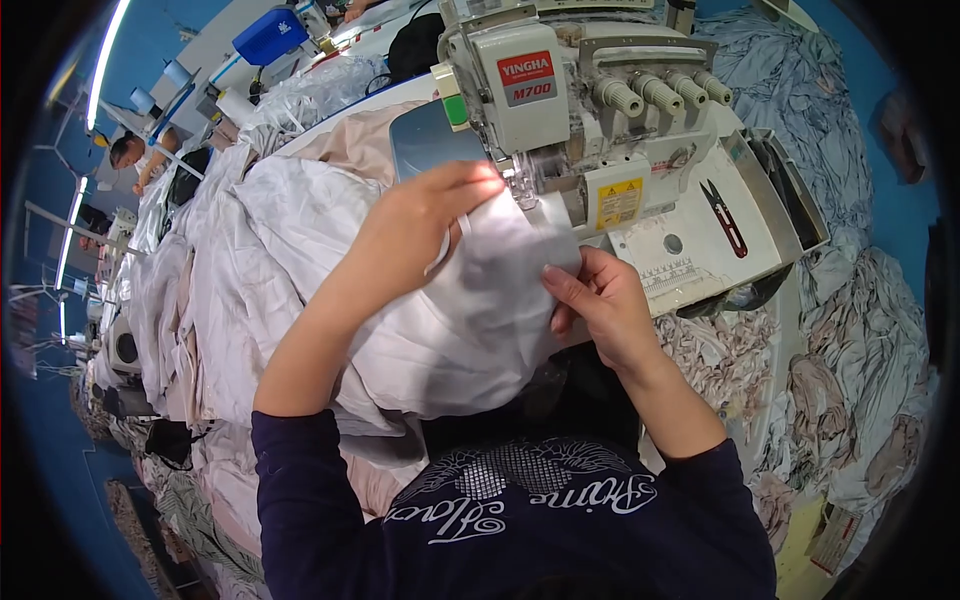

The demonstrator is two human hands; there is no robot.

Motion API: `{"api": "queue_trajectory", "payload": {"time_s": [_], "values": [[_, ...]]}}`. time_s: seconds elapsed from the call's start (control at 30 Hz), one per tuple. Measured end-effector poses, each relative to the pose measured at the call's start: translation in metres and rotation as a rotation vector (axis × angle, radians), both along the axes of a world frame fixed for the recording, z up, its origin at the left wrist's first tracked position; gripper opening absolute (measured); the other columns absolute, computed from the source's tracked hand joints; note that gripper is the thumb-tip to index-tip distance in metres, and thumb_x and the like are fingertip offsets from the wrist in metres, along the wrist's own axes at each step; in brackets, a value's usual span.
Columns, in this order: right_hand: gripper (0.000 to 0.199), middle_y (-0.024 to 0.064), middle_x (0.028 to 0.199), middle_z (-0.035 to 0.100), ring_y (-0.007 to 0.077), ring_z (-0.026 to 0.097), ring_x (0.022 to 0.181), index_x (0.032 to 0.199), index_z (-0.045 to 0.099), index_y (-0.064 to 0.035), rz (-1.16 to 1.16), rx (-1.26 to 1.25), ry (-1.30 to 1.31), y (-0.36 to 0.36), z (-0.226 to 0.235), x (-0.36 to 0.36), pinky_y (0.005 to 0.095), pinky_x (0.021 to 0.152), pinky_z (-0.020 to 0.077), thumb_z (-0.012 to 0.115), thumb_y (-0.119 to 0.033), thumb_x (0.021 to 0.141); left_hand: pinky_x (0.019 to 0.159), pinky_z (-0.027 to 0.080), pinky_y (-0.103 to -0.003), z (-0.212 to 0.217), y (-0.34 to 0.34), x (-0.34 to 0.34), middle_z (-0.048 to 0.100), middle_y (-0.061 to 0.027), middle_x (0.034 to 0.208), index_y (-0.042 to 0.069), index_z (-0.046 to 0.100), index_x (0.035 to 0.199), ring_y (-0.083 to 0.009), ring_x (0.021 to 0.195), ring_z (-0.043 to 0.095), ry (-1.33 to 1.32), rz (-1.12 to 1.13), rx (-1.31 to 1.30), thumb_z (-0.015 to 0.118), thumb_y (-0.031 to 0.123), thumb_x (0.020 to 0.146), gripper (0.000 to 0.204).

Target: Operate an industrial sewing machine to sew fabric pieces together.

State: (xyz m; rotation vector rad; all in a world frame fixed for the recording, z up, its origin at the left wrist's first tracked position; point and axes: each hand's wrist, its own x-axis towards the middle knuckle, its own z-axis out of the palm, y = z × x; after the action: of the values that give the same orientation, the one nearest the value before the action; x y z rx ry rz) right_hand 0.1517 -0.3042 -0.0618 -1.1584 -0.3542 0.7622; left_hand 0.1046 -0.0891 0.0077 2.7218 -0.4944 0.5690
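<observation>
A piece of white fabric (485,290) drapes from an overlock sewing machine (530,100) toward my lap. Its upper edge lies at the presser foot (524,188), under the lit needle area. My left hand (430,215) bends over the cloth just left of the foot, with its fingertips against the fabric close to the needle. Part of the left thumb is covered by a fold. On the right side, my right hand (598,300) pinches the cloth's edge between thumb and fingers, a little below the machine bed.
Thread snips (725,220) with dark red handles lie on the machine's white side plate. A large heap of white and pale pink cloth (230,240) spreads to the left. More grey cloth (790,90) is piled at the right. Another person (140,155) sits at the far left.
</observation>
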Motion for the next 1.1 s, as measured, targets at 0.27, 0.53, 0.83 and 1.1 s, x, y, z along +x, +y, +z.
{"api": "queue_trajectory", "payload": {"time_s": [0.27,0.53,0.83,1.1], "values": [[0.016,0.001,0.062,0.056,0.007,0.053,0.047,0.083,0.058,-0.0018,-0.012,0.012,0.004,0.007,0.004,0.005,0.0202,0.043,0.0434,0.065,-0.016,0.085,0.076,0.048,-0.036,-0.004,0.05,0.036,0.059,-0.0059,0.11,0.01,0.064,0.105,-0.0269,0.096,0.056,-0.048,0.132,0.27,0.057,-0.006,0.062,0.046],[0.014,0.0009,0.063,0.056,0.0065,0.051,0.045,0.081,0.058,-0.002,0.012,0.006,-0.016,0.007,0.005,0.01,0.0191,0.04,0.0389,0.065,-0.014,0.084,0.068,0.049,-0.04,-0.011,0.088,0.064,0.056,-0.0088,0.092,0.018,0.066,0.107,-0.0312,0.075,0.06,-0.064,0.385,0.39,0.05,0.002,0.078,0.036],[0.015,0.0006,0.064,0.055,0.0052,0.049,0.044,0.078,0.056,-0.0025,0.014,0.041,-0.03,0.006,0.002,0.012,0.0182,0.039,0.0371,0.065,-0.014,0.084,0.071,0.049,-0.042,-0.019,0.121,0.09,0.057,-0.0115,0.096,0.017,0.065,0.108,-0.0317,0.082,0.06,-0.085,0.593,0.397,0.053,0.011,0.082,0.03],[0.011,-0.0005,0.065,0.054,0.0045,0.047,0.046,0.084,0.056,-0.0021,0.0,-0.01,-0.074,0.009,0.003,0.005,0.0169,0.04,0.0353,0.062,-0.012,0.086,0.075,0.049,-0.039,0.003,0.077,-0.01,0.06,-0.0135,0.104,0.004,0.056,0.108,-0.0277,0.084,0.061,-0.236,0.414,0.132,0.056,0.01,0.08,0.028]]}}
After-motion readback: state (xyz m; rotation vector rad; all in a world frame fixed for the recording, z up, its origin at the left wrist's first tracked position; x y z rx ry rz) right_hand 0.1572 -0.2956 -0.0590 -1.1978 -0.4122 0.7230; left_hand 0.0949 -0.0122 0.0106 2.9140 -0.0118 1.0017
